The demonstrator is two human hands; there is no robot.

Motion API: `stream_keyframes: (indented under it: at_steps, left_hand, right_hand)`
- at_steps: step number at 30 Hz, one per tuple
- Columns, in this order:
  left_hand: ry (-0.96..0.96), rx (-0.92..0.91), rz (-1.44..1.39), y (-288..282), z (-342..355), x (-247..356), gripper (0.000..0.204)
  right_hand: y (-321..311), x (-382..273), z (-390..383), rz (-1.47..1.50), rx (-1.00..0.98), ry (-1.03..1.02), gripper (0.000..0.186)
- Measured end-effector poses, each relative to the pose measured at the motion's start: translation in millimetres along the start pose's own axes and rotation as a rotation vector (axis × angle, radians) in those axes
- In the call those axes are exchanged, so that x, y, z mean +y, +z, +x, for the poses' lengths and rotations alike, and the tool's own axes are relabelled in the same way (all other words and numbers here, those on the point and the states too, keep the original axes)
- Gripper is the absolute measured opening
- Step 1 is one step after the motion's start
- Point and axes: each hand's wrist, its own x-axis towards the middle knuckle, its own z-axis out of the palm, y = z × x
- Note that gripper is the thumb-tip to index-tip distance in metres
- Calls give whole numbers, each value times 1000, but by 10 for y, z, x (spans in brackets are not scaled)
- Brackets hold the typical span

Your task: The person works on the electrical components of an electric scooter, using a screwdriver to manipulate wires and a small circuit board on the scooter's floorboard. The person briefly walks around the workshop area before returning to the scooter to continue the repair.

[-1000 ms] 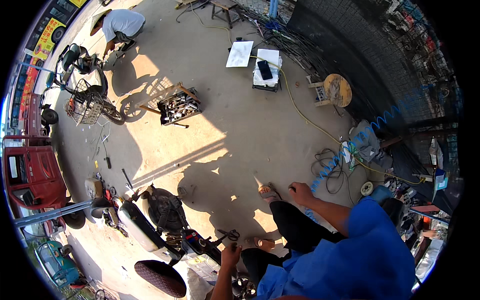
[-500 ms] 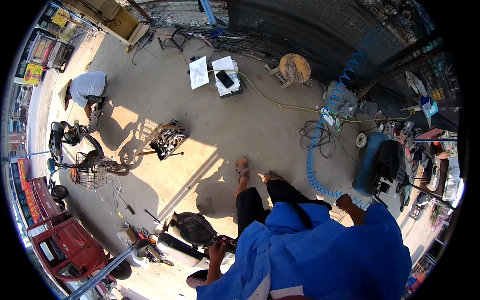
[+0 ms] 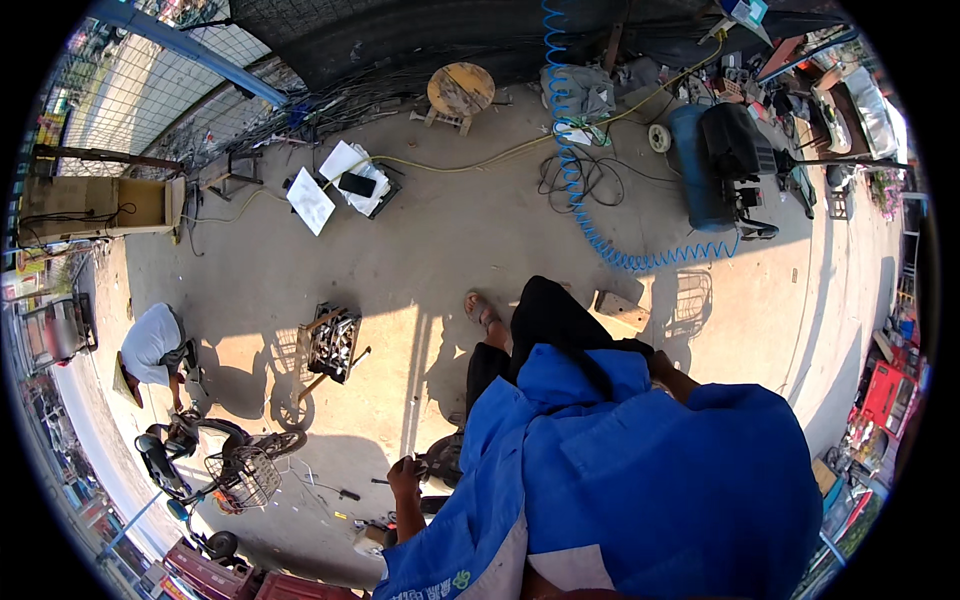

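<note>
My left hand [image 3: 405,478] is closed beside a dark scooter part [image 3: 436,462], low in the middle of the view; what it holds is too small to make out. My right hand [image 3: 662,370] is at the right edge of my blue top [image 3: 660,470], partly hidden by it, fingers unclear. My sandalled foot [image 3: 482,312] is on the sunlit concrete. Ahead and left is a crate of metal tools [image 3: 337,342] with wooden bars. To the right, past a small block [image 3: 621,308], stands a blue air compressor [image 3: 690,165] with a coiled blue hose [image 3: 630,260].
A crouching person in a white top [image 3: 152,345] is at the left by a basketed scooter [image 3: 180,460]. Ahead are paper sheets with a phone [image 3: 356,184], a round wooden stool [image 3: 460,85], a yellow hose [image 3: 450,168], cables and a metal cabinet [image 3: 140,205]. Red vehicles [image 3: 215,575] edge the lower left.
I have turned to the right: the dark wall and compressor now sit toward the top, the crouching person lower left. The scooter beside me is now mostly hidden by my body.
</note>
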Motion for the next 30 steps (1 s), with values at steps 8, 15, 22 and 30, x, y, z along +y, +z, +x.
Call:
stream_keyframes:
  at_steps: [8, 15, 22, 30]
  left_hand:
    - [-58, -225, 238, 325, 466, 815, 31]
    - [107, -303, 456, 1369, 281, 1739, 20]
    - [816, -767, 959, 2347, 473, 2264, 29]
    - [637, -732, 1201, 3464, -257, 2823, 29]
  right_hand:
    - [937, 180, -662, 242, 304, 190, 22]
    - [1396, -43, -1083, 1420, 223, 775, 13]
    - [1535, 40, -1044, 1557, 296, 894, 17]
    - [1395, 22, -1163, 1997, 428, 1017, 18]
